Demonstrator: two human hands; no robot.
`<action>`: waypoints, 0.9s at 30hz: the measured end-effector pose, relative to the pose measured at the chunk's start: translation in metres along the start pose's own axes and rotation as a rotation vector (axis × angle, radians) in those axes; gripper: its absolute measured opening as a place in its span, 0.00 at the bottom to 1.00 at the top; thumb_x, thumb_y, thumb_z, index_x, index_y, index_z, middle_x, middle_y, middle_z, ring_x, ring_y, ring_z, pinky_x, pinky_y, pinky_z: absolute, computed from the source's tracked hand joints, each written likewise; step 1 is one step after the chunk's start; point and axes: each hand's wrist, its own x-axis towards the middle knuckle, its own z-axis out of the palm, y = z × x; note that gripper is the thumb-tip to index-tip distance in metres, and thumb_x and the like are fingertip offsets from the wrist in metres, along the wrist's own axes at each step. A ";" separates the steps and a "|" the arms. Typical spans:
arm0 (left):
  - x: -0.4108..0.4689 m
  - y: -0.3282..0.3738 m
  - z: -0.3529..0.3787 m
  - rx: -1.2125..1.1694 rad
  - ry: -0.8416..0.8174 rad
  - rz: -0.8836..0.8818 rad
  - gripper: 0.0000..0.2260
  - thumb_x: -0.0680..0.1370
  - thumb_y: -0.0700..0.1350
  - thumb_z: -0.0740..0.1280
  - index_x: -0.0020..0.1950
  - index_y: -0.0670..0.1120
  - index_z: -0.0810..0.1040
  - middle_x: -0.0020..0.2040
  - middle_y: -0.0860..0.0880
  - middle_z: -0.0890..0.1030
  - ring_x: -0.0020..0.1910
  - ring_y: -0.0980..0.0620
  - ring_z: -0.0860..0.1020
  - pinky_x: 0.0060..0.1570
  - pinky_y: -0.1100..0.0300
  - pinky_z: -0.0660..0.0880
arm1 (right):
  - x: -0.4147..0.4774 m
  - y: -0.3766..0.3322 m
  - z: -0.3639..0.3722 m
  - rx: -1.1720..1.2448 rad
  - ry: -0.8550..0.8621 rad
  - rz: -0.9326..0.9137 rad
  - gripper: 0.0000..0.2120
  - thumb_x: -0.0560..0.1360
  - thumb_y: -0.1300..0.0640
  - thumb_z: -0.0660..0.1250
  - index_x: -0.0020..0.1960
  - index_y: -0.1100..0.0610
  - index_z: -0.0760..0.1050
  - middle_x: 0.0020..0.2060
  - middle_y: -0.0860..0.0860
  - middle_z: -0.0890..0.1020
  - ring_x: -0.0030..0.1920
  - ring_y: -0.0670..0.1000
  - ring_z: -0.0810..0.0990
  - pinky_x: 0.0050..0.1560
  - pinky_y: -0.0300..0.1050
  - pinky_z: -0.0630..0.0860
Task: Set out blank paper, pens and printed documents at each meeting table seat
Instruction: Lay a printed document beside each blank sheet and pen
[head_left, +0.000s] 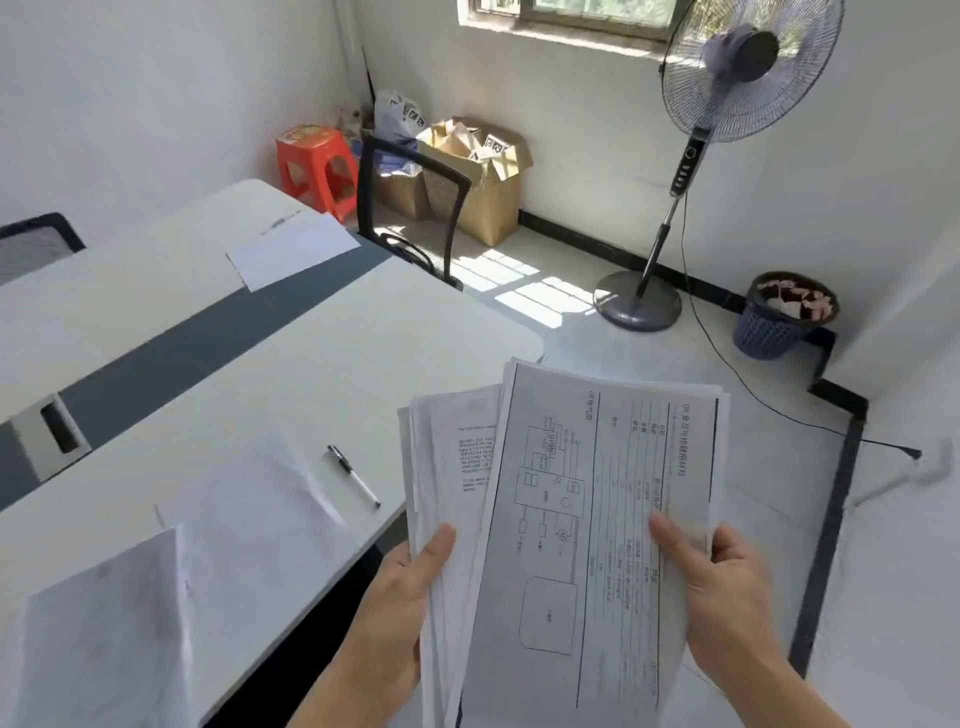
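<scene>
Papers in both hands, held up over the floor just off the near right corner of the white surface with a grey centre strip (363, 332).

Left hand (410, 587): grips a thick bundle of white printed documents (452, 467) at its lower edge, thumb on top, fingers curled beneath.

Right hand (722, 587): pinches a single printed sheet with a wiring diagram (587, 519), thumb pressed on its face, fingers behind. This sheet lies over the bundle, fanned off to the right.

Near seat: a blank white paper sheet (249, 509) lies flat at the surface's near edge. A second white sheet (104, 639) overlaps it at the lower left; too blurred to tell whether it is printed. A black-and-white ballpoint pen (354, 476) lies on a diagonal just right of the blank sheet, apart from it.

Far seat: another blank white sheet (293, 249) rests partly over the grey strip, with a slim pen (280, 222) just beyond its far edge; cannot tell if they touch.

Around the room: a black mesh-backed chair (410, 208) at the far end, an orange plastic stool (314, 166) and an open brown cardboard box (483, 182) by the wall behind it, a grey pedestal fan (748, 73) under the window, and a blue lattice wastebasket (784, 317) in the right corner.
</scene>
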 end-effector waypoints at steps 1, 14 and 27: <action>0.006 0.000 0.011 0.002 0.007 -0.005 0.21 0.73 0.51 0.67 0.62 0.41 0.78 0.55 0.39 0.83 0.55 0.38 0.82 0.61 0.40 0.74 | 0.008 -0.007 -0.010 0.017 0.006 -0.009 0.11 0.66 0.58 0.73 0.47 0.62 0.80 0.39 0.55 0.87 0.37 0.55 0.87 0.35 0.48 0.84; 0.150 0.061 0.108 0.069 -0.027 0.018 0.16 0.77 0.51 0.64 0.56 0.41 0.80 0.48 0.41 0.86 0.46 0.43 0.85 0.53 0.45 0.77 | 0.162 -0.057 -0.018 0.138 0.118 -0.028 0.04 0.69 0.64 0.72 0.43 0.61 0.81 0.38 0.54 0.87 0.36 0.52 0.87 0.33 0.44 0.83; 0.305 0.185 0.180 0.129 -0.146 0.061 0.16 0.75 0.48 0.65 0.57 0.40 0.82 0.53 0.38 0.84 0.51 0.38 0.83 0.47 0.48 0.81 | 0.334 -0.154 0.028 0.218 0.041 0.049 0.07 0.79 0.63 0.61 0.52 0.58 0.77 0.37 0.51 0.87 0.35 0.50 0.86 0.30 0.44 0.83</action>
